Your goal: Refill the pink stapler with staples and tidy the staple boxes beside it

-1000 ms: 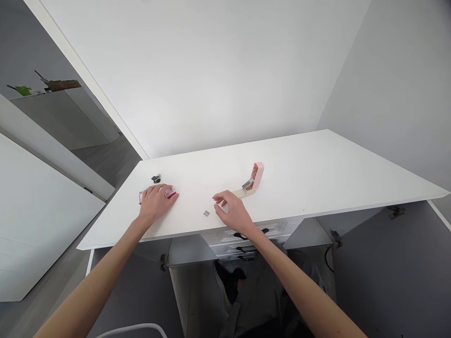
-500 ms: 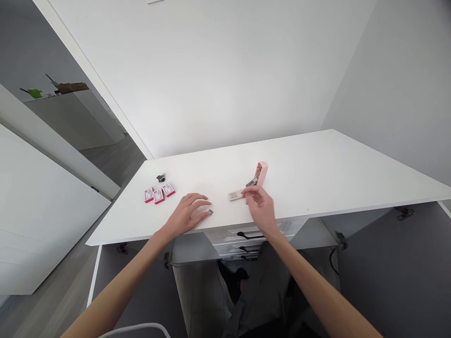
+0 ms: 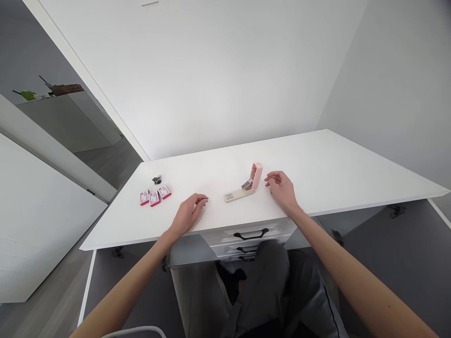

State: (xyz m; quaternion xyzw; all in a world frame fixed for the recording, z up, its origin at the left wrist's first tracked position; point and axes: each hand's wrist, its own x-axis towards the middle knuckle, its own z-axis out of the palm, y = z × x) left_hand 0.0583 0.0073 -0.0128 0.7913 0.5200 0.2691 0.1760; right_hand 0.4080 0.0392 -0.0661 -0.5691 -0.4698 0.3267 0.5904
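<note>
A stapler lies opened up on the white tabletop, its cream base (image 3: pixel 239 194) flat, its pink cover (image 3: pixel 258 177) tipped back and its metal magazine (image 3: pixel 247 183) raised between them. To the left of the base, my left hand (image 3: pixel 189 215) rests by the table's front part, thumb and fingers pinched on a small grey staple strip, mostly hidden by the fingertips. Just right of the pink cover is my right hand (image 3: pixel 283 191), fingers loosely curled and apart, holding nothing and not touching the stapler.
Three small red-and-white boxes (image 3: pixel 154 198) sit at the table's left, with a small black-and-silver object (image 3: pixel 157 179) behind them. Drawers with black handles (image 3: pixel 251 234) are below the front edge, above my legs. A wall stands behind the white table (image 3: pixel 334 169).
My right hand has let go of the stapler and moved right, past its pink cover. The grey staple strip, earlier by my left thumb, is now pinched in my left fingertips.
</note>
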